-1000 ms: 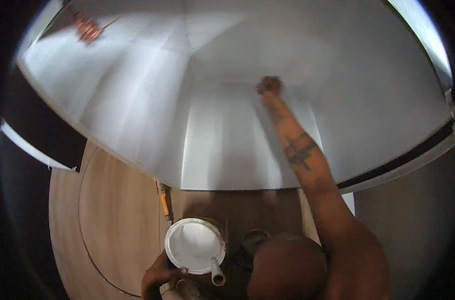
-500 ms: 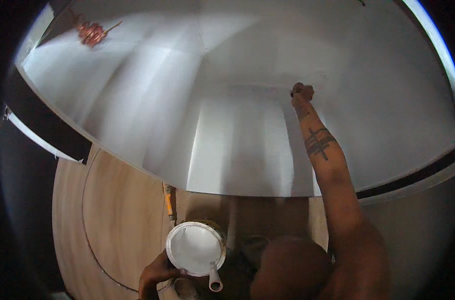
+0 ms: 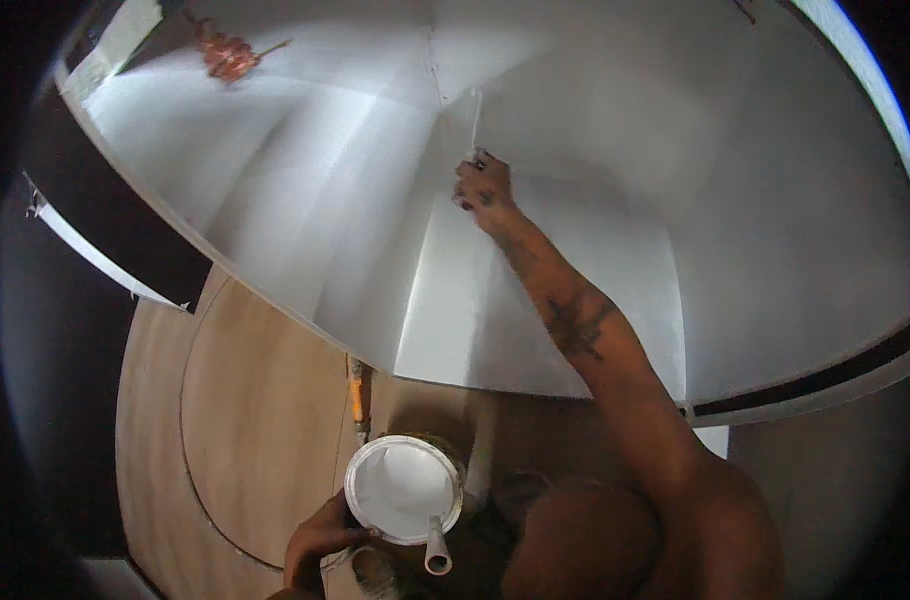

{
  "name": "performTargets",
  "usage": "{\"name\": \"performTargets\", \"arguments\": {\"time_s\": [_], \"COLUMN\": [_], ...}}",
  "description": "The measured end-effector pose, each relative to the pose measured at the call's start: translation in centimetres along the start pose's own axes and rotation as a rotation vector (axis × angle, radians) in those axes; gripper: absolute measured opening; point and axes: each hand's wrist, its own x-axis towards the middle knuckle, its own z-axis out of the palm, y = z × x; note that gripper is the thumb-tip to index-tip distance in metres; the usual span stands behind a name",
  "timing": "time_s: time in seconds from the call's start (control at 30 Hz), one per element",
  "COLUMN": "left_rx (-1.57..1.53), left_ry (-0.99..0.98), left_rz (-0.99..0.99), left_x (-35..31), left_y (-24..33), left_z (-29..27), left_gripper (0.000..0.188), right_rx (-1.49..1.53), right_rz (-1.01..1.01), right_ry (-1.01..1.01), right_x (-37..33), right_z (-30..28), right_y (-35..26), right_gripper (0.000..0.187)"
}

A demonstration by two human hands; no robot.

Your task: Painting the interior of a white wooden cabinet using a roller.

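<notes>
A round bucket (image 3: 352,470) with a white rim and a white inside stands low in the picture. My left hand (image 3: 323,535) grips its lower left side, some of the fingers hidden against the wall. Over the bucket's near rim leans a pale, hollow-ended tube, perhaps a handle (image 3: 436,550). Far ahead, my right hand (image 3: 487,183) is closed against a large white-grey panel (image 3: 575,130). What its fingers hold is too small to make out. A thin white streak or edge (image 3: 476,118) shows just beyond them.
Copper-coloured wires (image 3: 227,57) stick out at the panel's far left. An orange-handled tool (image 3: 356,395) is beyond the bucket, beside a wood-grained surface (image 3: 260,380). The panel's curved near edge and a dark band (image 3: 805,385) lie to the right.
My right hand has moved left across the panel, and the white streak now shows by its fingers. The left hand stays at the bucket. The view has shifted slightly.
</notes>
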Motion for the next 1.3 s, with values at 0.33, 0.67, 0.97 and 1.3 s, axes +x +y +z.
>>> {"name": "performTargets", "arguments": {"time_s": [0.33, 0.67, 0.97, 1.3], "left_rx": [-0.029, -0.088, -0.043, -0.001], "left_ry": [-0.015, -0.086, -0.062, -0.073], "left_rz": [0.073, 0.040, 0.039, -0.010], "left_x": [0.3, 1.1, 1.2, 1.0], "left_y": [-0.5, 0.2, 0.2, -0.5], "left_z": [0.4, -0.4, -0.3, -0.9], "left_gripper": [0.107, 0.107, 0.115, 0.112], "right_rx": [-0.176, -0.830, -1.899, -1.741], "right_rz": [-0.036, -0.085, -0.625, -0.165], "right_ry": [-0.318, 0.290, 0.863, 0.455], "right_x": [1.1, -9.7, -4.6, -8.1], "right_z": [-4.2, -20.4, -25.4, -33.1], "right_y": [-15.2, -21.2, -24.6, -11.9], "right_gripper": [0.027, 0.051, 0.059, 0.066]}}
